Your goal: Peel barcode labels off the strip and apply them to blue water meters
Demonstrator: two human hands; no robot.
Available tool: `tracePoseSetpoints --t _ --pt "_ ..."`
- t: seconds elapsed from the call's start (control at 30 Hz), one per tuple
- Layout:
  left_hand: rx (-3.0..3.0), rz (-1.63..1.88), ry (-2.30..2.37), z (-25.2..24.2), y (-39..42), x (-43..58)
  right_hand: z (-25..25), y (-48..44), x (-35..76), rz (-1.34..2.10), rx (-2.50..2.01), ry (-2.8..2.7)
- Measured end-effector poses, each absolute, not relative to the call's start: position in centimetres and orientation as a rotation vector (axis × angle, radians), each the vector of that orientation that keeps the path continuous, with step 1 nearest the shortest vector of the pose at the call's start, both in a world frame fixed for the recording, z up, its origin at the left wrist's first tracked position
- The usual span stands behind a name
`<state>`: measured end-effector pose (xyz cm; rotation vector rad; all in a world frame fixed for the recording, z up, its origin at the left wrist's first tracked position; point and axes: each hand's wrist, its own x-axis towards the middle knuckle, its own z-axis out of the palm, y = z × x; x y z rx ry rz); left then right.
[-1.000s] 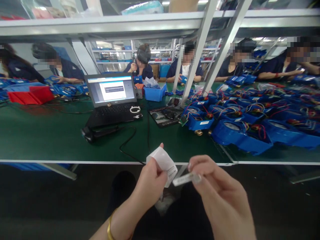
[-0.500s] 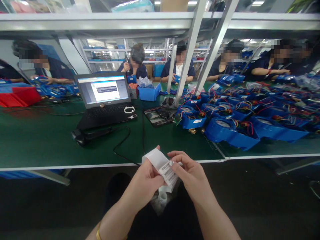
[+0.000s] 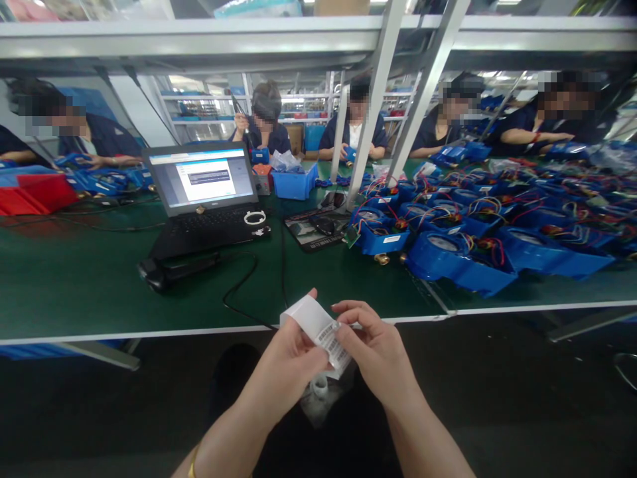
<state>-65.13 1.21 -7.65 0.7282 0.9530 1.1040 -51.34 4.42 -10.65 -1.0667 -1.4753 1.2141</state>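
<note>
My left hand [image 3: 291, 362] is closed on a curled white strip of barcode labels [image 3: 316, 323], held just below the edge of the green bench [image 3: 74, 285]. My right hand [image 3: 374, 348] pinches the strip from the right, thumb and forefinger pressed on a barcode label near its lower end. Under my hands, in my lap, lies a small white roll [image 3: 318, 385] in clear wrapping. The nearest blue meter housing [image 3: 448, 255] with coloured wires sits on the bench to the upper right.
An open laptop [image 3: 206, 196] stands on the bench to the left, with a black handheld scanner [image 3: 166, 271] and its cable in front. Several blue meter housings crowd the right side. A blue bin [image 3: 294, 182], red trays [image 3: 34, 192] and several seated people are beyond.
A second ago my right hand held a peeled label apart from the strip. It has since come in to the strip and now pinches it beside my left hand. The view has shifted right.
</note>
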Motion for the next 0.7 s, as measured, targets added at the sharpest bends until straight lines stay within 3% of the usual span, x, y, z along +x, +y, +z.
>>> tracePoseSetpoints --t 0.27,0.5,0.6,0.7 --pt "0.796 1.106 1.05 -7.56 1.01 -65.03 -10.08 4.19 -51.53 1.087 -1.116 -1.555" --pt "0.883 1.099 1.13 -7.86 0.87 -65.09 -10.11 4.0 -51.98 0.699 -1.112 -1.687" --pt "0.892 1.089 1.12 -7.68 0.71 -65.2 -10.0 3.98 -51.96 0.738 -1.227 -1.645" --pt "0.917 1.055 1.1 -7.71 0.52 -65.18 -9.87 4.13 -51.73 1.066 -1.262 -1.571"
